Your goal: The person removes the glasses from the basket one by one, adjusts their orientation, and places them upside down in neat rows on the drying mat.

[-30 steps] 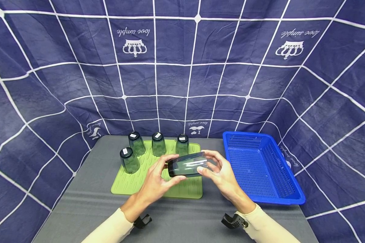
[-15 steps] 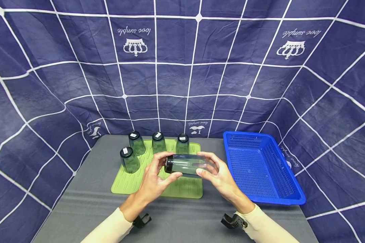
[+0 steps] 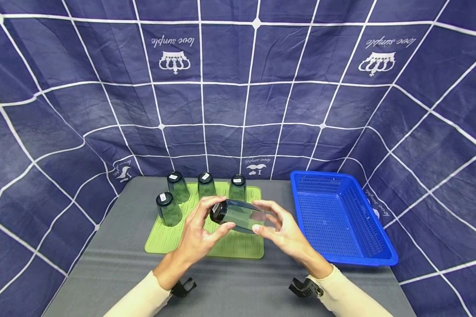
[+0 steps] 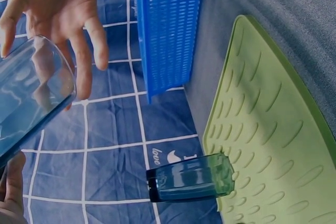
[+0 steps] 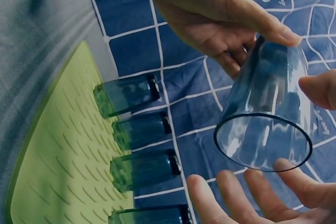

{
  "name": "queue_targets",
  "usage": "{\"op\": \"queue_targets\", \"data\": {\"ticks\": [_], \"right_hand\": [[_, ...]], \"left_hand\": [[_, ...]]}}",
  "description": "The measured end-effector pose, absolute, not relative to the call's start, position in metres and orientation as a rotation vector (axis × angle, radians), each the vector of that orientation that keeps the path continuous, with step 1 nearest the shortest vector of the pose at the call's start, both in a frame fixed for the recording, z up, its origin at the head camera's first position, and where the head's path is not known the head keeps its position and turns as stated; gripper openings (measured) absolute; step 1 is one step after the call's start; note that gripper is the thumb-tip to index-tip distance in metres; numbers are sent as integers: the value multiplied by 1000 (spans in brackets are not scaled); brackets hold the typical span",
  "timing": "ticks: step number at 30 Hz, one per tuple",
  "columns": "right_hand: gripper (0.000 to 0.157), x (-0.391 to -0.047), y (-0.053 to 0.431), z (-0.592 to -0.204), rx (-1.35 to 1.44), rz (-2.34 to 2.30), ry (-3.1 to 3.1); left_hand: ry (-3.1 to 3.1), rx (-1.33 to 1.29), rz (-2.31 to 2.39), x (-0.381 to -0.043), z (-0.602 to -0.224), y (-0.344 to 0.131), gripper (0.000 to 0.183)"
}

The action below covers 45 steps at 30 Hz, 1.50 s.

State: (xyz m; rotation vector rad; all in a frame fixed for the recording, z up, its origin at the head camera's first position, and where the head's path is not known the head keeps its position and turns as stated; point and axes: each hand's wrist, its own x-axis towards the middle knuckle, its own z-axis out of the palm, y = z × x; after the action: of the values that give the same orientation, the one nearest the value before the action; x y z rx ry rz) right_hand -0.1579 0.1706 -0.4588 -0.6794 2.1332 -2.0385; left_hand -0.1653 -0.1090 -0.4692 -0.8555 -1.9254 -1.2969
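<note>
A tinted drinking glass [image 3: 242,215] lies on its side in the air over the green mat [image 3: 238,251], its dark base to the left. My left hand [image 3: 198,233] grips the base end between thumb and fingers. Around the rim end, my right hand [image 3: 283,231] holds the glass with thumb and index finger, its other fingers spread. The right wrist view shows the round mouth of the glass [image 5: 265,140] facing that hand's fingers. Several matching glasses stand upside down on the mat, among them one at front left [image 3: 169,211] and one at back right [image 3: 237,188].
A blue perforated basket [image 3: 386,246] sits on the grey tabletop [image 3: 238,290] at the right. Behind and on both sides hangs a navy cloth [image 3: 230,105] with white lines. A black wrist mount [image 3: 304,288] is strapped to the right forearm, with another on the left.
The held glass has swung from base-low to base-high, its base end turning toward the head camera and shifting slightly left. Both hands moved slightly left with it. The standing glasses stay put.
</note>
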Motion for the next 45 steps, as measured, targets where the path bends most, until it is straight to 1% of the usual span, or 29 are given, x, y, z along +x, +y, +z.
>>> {"op": "queue_targets", "data": {"ticks": [9,27,45], "right_hand": [[66,-157,171,-456,-722,-1966,2261],[62,-158,176,-458,-831,-1838,2514],[62,-159,183,-460,-826,-1799,2618]], "left_hand": [[-1930,-846,-1205,-165,-463,-111,60],[-1935,-876,-1179,-166,-458,-119,55],[-1962,-817,-1111,-169,-462,-130,53]]}}
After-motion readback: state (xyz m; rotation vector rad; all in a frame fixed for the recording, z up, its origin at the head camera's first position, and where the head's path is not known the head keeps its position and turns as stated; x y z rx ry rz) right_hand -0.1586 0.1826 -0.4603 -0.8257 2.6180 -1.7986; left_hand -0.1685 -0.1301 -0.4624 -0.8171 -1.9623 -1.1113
